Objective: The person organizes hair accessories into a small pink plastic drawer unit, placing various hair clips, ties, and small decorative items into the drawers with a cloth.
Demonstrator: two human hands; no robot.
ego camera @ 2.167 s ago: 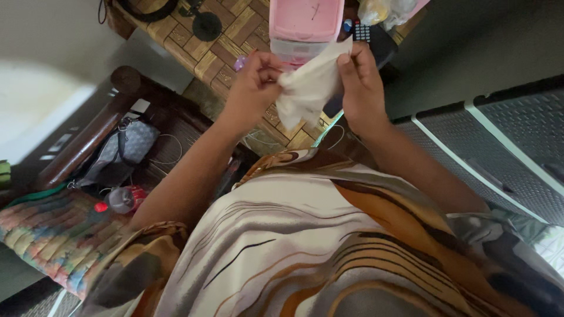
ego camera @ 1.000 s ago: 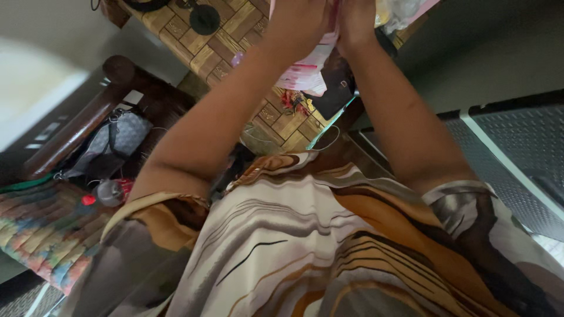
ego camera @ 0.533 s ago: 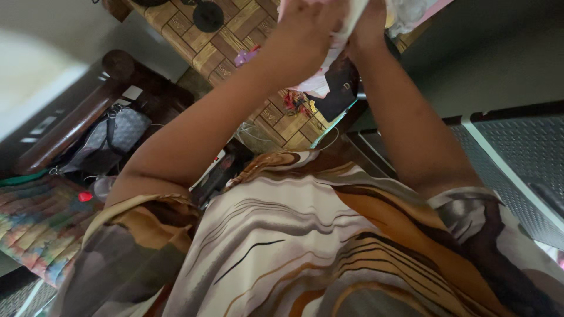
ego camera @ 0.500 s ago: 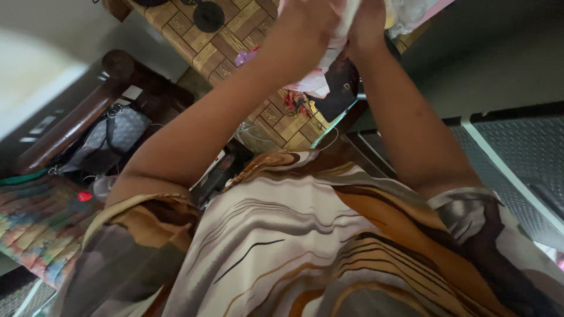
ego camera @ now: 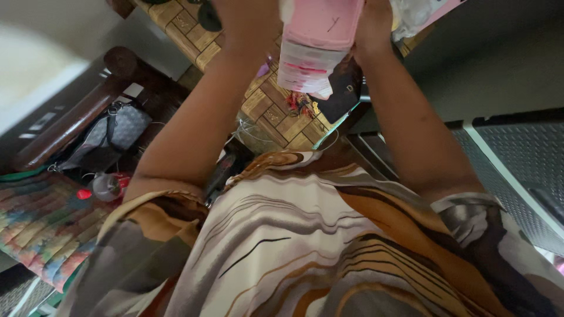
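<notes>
Pink plastic box [ego camera: 317, 41] betw. left hand [ego camera: 244, 17] & right hand [ego camera: 373, 26], hands apart, grip prob. on sides, fingers cropped.

Both hands' fingers — cut off at top edge

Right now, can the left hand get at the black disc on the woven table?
Probably yes. The left hand sits right beside the black disc on the table, with nothing visible between them. Its fingers run off the top of the frame, so whether they are free is unclear.
</notes>
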